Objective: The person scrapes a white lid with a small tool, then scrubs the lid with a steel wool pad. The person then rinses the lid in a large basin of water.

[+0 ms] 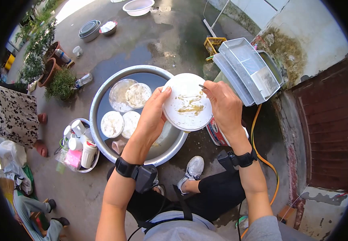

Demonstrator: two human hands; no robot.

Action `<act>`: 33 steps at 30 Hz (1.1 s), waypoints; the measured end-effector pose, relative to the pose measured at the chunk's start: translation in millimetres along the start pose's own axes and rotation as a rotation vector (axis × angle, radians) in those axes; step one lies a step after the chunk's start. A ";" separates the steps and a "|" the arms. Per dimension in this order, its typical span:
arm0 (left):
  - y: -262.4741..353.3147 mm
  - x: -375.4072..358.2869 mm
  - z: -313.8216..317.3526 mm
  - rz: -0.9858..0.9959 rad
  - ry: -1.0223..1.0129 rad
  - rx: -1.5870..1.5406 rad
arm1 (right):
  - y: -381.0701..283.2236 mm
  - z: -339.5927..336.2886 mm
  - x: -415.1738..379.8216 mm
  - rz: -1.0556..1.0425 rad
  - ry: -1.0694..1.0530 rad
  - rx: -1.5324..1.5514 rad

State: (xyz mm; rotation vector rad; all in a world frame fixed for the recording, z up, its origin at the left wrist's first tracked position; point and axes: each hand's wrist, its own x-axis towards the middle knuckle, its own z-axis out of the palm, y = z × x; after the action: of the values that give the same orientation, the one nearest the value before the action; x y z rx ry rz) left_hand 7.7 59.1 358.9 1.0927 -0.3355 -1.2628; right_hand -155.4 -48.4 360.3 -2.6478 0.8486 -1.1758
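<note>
I see both hands gripping a dirty white plate [187, 102] above the right rim of the big metal basin [101, 94]: left hand [152, 114] on its left edge, right hand [222, 104] on its right edge. Four plates lie in the basin's water. Stacked grey trays [246, 70] crowd the right; wet concrete floor [158, 36] lies open beyond.

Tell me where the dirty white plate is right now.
In the head view, the dirty white plate is held between both hands above the right rim of the big metal basin.
</note>
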 end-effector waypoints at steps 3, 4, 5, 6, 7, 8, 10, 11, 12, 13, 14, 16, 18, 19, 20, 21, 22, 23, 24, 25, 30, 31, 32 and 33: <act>-1.4 1.7 -4.2 -0.008 -0.017 -0.018 | 0.2 -3.2 0.3 -0.007 -0.012 -0.012; -1.9 2.1 -4.7 -0.016 -0.014 -0.028 | 0.2 -3.9 0.0 0.015 -0.027 -0.016; -1.8 2.0 -4.4 -0.012 -0.017 -0.025 | 0.8 -4.5 0.0 0.039 -0.043 -0.020; -1.3 1.9 -3.9 -0.005 -0.020 -0.033 | 2.4 -5.1 0.7 0.039 -0.038 -0.021; -1.1 2.1 -3.5 0.002 -0.023 -0.041 | 4.6 -5.6 1.2 0.036 -0.048 -0.029; -1.4 2.4 -3.0 0.002 -0.026 -0.040 | 6.1 -5.7 0.7 0.033 -0.059 -0.037; -2.5 2.9 -2.1 0.032 -0.020 -0.090 | 8.2 -3.2 -2.4 0.079 -0.073 0.008; -3.3 3.4 -2.3 0.032 -0.021 -0.090 | 9.5 -1.6 -3.7 0.122 -0.089 0.055; -4.0 4.1 -2.6 0.040 -0.017 -0.127 | 12.5 -0.1 -5.1 0.121 -0.087 0.054; -4.0 4.7 -2.9 0.049 -0.013 -0.165 | 16.4 1.0 -6.5 0.140 -0.100 0.055; -3.5 4.7 -3.0 0.052 -0.015 -0.163 | 18.2 1.3 -6.6 0.160 -0.114 0.057; -2.6 4.3 -2.7 0.073 -0.012 -0.188 | 14.4 -3.8 -5.1 0.235 -0.137 0.022; -4.3 6.7 -6.2 0.085 -0.031 -0.211 | 12.7 -6.7 -5.3 0.311 -0.160 -0.013; -4.0 7.0 -7.1 0.095 -0.049 -0.236 | 13.0 -7.0 -5.5 0.401 -0.185 0.034; -3.5 5.8 -5.9 0.100 -0.052 -0.232 | 13.9 -6.8 -5.6 0.490 -0.209 0.082; -2.9 3.8 -3.2 0.099 -0.062 -0.226 | 17.5 -4.7 -6.8 0.486 -0.202 0.083; -2.1 2.1 -1.9 0.098 -0.069 -0.220 | 23.4 0.0 -9.8 0.478 -0.190 0.195; -1.5 0.8 -3.2 0.102 -0.070 -0.218 | 28.4 5.0 -13.3 0.469 -0.179 0.307; -0.5 -0.1 -5.9 0.074 -0.107 -0.146 | 30.7 9.1 -14.7 0.449 -0.137 0.336; 1.6 -0.8 -7.6 0.044 -0.143 -0.075 | 33.6 10.5 -15.0 0.446 -0.134 0.338; 13.0 -8.5 -4.9 -0.017 -0.181 0.123 | 34.1 8.3 -14.0 0.401 -0.168 0.443; 14.9 -10.5 -1.3 -0.066 -0.168 0.167 | 32.5 7.6 -12.6 0.401 -0.168 0.443; 14.9 -11.9 1.3 -0.115 -0.154 0.211 | 29.1 7.2 -10.7 0.377 -0.184 0.445; 10.5 -11.5 1.6 -0.118 -0.153 0.210 | 25.8 5.7 -10.1 0.354 -0.203 0.447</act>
State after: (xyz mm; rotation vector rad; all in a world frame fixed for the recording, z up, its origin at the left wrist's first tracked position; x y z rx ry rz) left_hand 8.9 67.6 372.0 1.2103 -0.5353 -1.4439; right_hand -168.2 -65.1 341.4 -2.1063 0.8525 -0.8681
